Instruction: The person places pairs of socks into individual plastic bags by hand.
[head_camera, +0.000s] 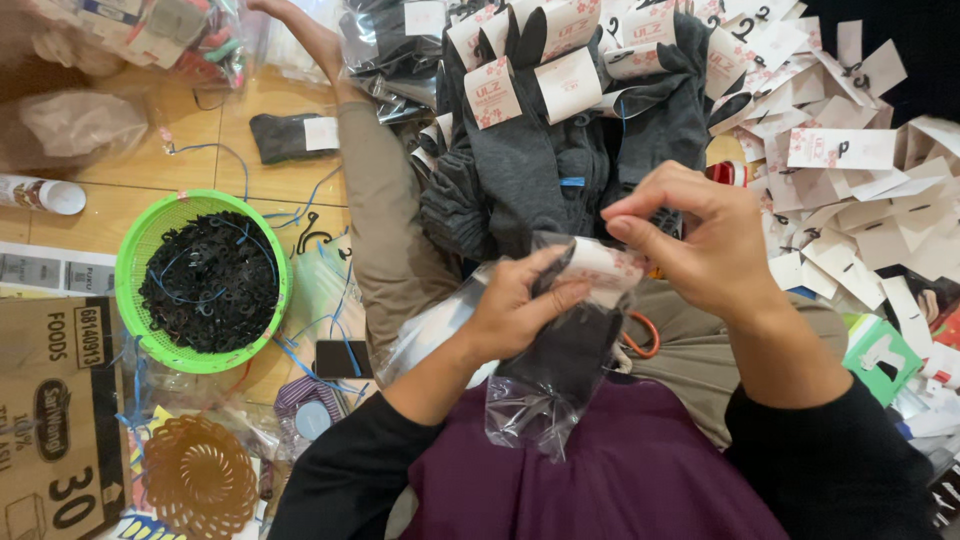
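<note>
Fingers of the left hand (515, 305) pinch a soft dark sock pair (570, 345) inside a clear, slippery plastic bag (525, 405). The right hand (690, 235) nips the white paper label (600, 268); it looks light and limp, best gripped at that stiffer label.

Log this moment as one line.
left hand: grips bagged dark sock | right hand: pinches its paper label | clear bag: open

The wooden floor (190, 130) carries a green basket (135, 260) of black hooks at nine o'clock, a cardboard box (55, 420) at eight, loose paper tags (850, 190) at two.
</note>
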